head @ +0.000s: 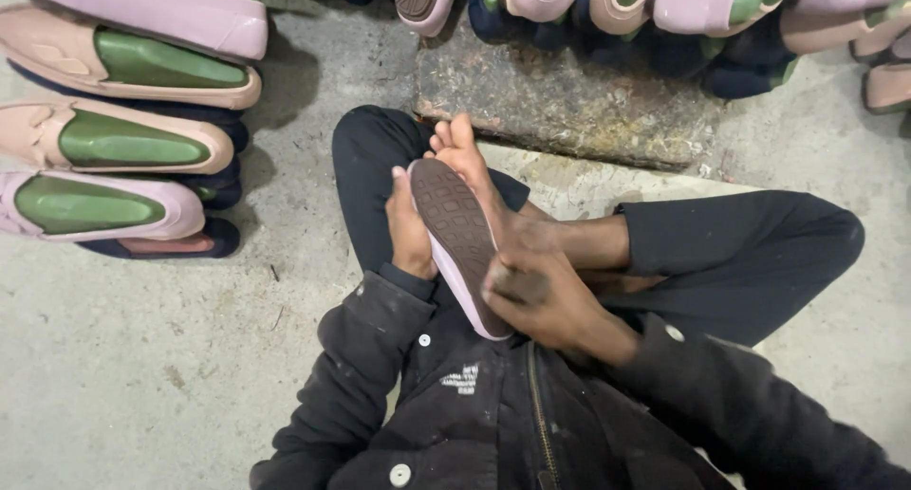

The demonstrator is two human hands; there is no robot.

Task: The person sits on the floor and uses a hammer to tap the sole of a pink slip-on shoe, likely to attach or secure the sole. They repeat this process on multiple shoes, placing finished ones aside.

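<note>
I sit on the floor [142, 357] with one pink shoe [462, 248] across my lap, sole up and toe pointing away from me. My left hand [410, 232] is closed around its left edge, thumb on the dark sole. My right hand [536, 295] grips the heel end and is curled around something small and dark pressed to the sole's rim; I cannot tell what it is. My bare foot [465, 153] props the toe. Left of my left hand lies a stack of pink shoes [114, 139] with green forms inside, navy ones beneath. Beyond my hands more shoes [655, 6] lean over a stone slab [569, 106]. As I judge it, this shoe is mid-work, and I cannot tell which of the others are finished.
</note>
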